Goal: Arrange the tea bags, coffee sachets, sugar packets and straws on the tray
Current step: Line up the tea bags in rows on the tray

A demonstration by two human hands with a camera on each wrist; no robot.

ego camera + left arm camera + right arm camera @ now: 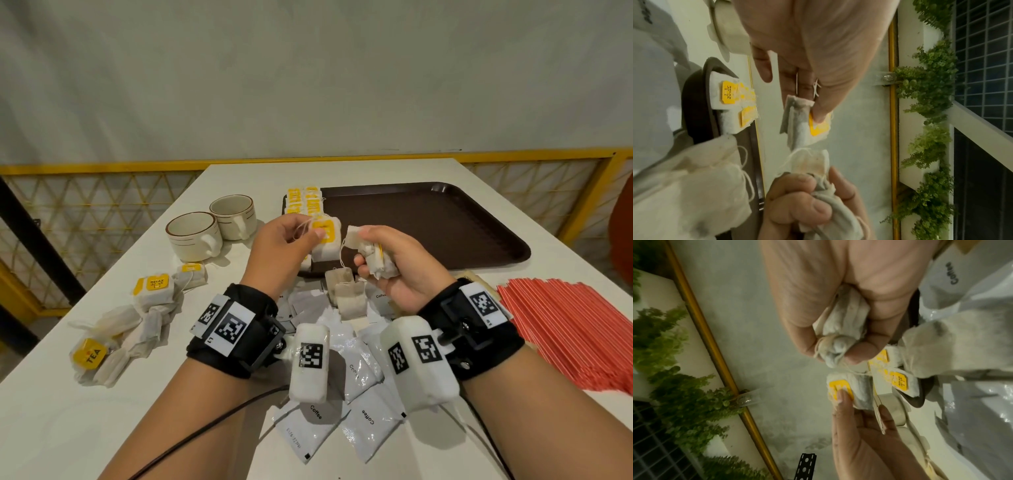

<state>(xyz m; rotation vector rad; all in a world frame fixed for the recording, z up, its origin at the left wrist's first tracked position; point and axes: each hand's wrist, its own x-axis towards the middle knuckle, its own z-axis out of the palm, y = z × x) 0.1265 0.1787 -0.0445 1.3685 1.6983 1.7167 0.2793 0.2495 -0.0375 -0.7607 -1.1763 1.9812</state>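
Your left hand (pixel 279 240) pinches one tea bag (pixel 327 236), soft white paper with a square yellow tag, above the near left corner of the tray (pixel 445 226). Your right hand (pixel 387 260) is clenched round a crumpled bunch of tea bags (pixel 375 262); their count cannot be told. The tray is dark brown, rectangular with rounded corners, and carries a row of yellow-tagged tea bags (pixel 306 202) along its left edge. Left of the tray stand two cream ceramic cups (pixel 212 228) with brown rim lines. Near the tray on the desk (pixel 51 428) lie glossy white coffee sachets (pixel 342 411), and to its near right a sheaf of thin red straws (pixel 565 332).
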